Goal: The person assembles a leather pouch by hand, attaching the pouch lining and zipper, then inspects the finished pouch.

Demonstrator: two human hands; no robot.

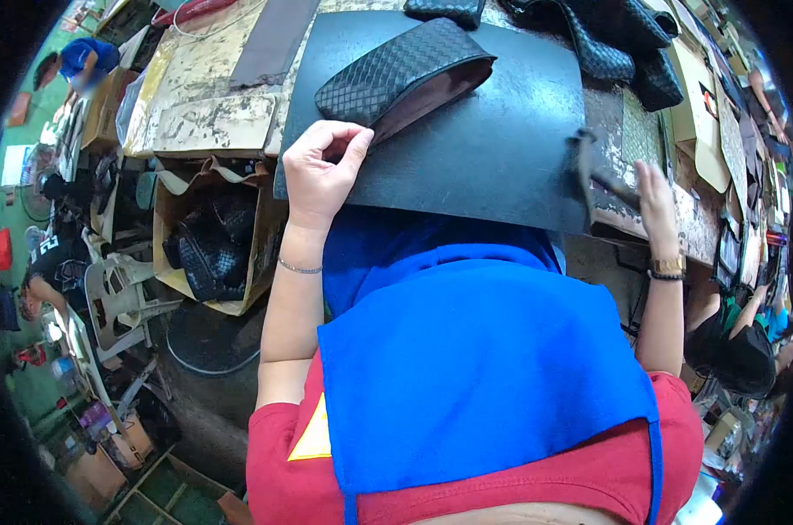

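My left hand (326, 166) pinches the near lower edge of a black woven-pattern leather piece (405, 70), a curved band with a brown lining. The piece lies on a dark flat board (501, 131) in front of me. On the right, my right hand (659, 210) is at the handle of a hammer (611, 184), fingers pointing up along it. The hammer's head is smeared by motion near the board's right edge. My right fingers are partly hidden, but the handle runs into the hand.
More black woven pieces (611, 57) lie at the back right. A cardboard box (256, 254) of similar pieces stands below the table at left, near a plastic chair (121, 302). A brown strip (274, 44) lies on the worn tabletop (213, 122). Other people are at both sides.
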